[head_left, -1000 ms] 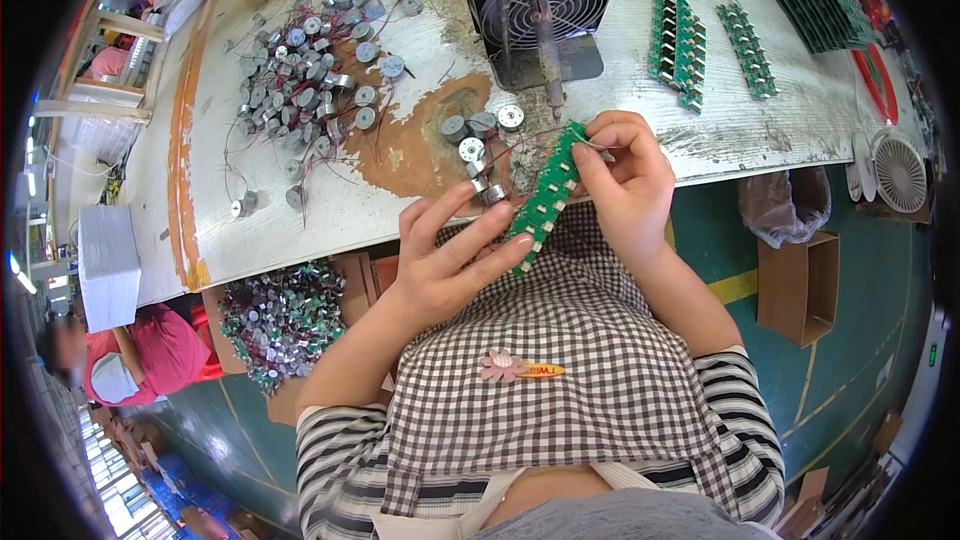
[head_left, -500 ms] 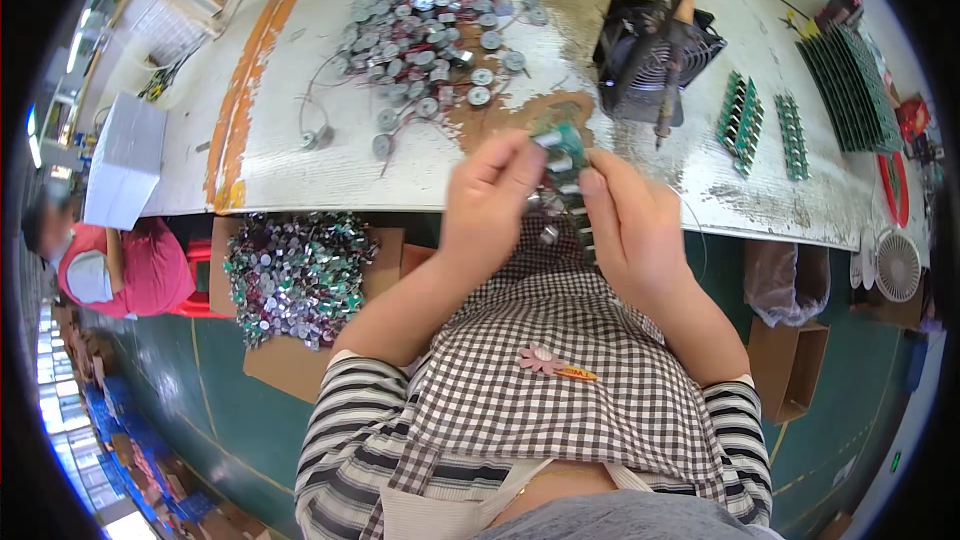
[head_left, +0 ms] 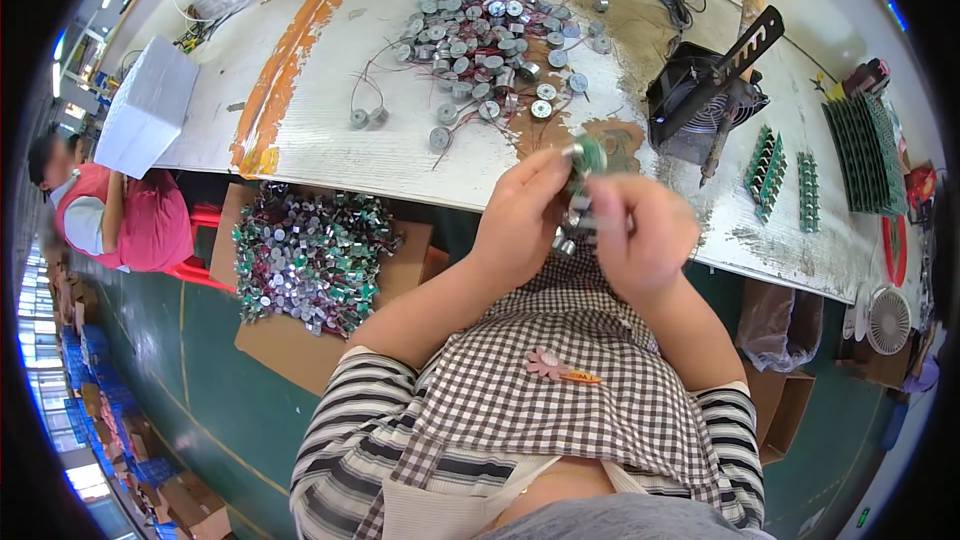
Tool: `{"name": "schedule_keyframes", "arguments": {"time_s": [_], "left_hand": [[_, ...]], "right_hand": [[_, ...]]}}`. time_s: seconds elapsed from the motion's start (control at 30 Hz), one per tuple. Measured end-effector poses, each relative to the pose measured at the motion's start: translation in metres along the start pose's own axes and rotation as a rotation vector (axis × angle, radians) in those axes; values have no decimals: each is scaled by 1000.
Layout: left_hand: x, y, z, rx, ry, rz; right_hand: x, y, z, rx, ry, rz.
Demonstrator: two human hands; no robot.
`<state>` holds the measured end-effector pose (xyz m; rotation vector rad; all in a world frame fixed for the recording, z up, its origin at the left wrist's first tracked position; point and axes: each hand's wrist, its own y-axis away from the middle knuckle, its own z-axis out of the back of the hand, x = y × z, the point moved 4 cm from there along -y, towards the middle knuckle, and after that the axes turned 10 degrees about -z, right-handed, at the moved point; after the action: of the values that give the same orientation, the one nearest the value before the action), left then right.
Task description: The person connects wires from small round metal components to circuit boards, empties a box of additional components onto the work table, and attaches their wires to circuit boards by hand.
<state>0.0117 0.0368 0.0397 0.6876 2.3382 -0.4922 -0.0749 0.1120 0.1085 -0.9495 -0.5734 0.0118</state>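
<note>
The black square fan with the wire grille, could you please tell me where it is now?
In the head view, the black square fan sits on the white worktable, upper right, between the pile of silver cylindrical parts and upright green circuit boards.

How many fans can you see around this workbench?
2. A black box fan sits on the worktable, beyond the person's right hand. A small white fan stands off the table's right end. Others may be hidden.

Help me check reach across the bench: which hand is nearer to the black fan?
Right. The right hand sits just below-left of the black fan, while the left hand is farther left, with the small green board between them.
</note>
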Motion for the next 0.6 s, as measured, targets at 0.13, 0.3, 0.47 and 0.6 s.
{"name": "schedule_keyframes", "arguments": {"time_s": [0.13,0.3,0.47,0.6], "left_hand": [[-15,-4,-18,74,-593,-488],[-13,-18,-7,-46,-193,-40],[-8,-21,0,19,107,146],[-8,-20,5,-97,141,360]], "right_hand": [[-14,-2,-9,0,-243,-413],[-10,12,-11,82,-187,-394],[-10,7,-3,19,-39,-29],[-3,6,-9,50,-99,108]]}}
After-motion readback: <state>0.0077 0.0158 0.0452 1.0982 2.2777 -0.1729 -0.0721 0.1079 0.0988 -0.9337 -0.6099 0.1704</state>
